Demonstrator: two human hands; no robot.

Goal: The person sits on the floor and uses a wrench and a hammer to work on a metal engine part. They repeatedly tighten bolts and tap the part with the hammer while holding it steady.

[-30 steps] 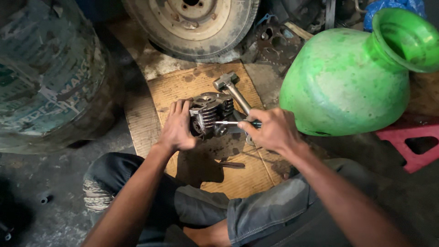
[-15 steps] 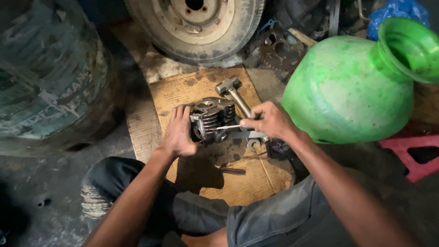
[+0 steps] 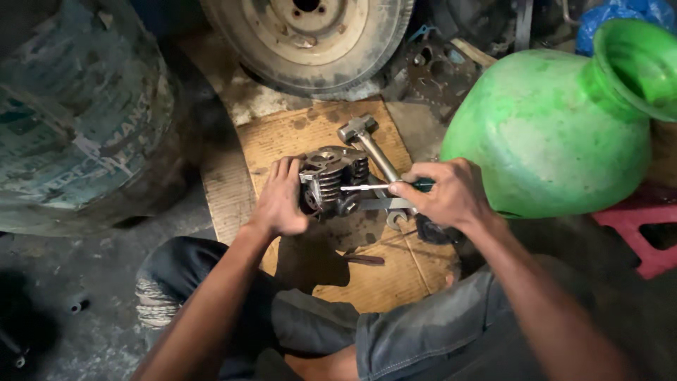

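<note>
Only one labelled thing: a large drum (image 3: 77, 113) at the far left, lying on the floor, rounded and grimy, teal-green with dark smears. Across its curved side, faded pale lettering and a torn whitish patch of label, partly scuffed away. At top right, behind the green pot, a crumpled blue plastic bag (image 3: 620, 14). No signs, no screens.

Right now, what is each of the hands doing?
Left hand: closed on the finned engine part.
Right hand: closed on a screwdriver.
</note>
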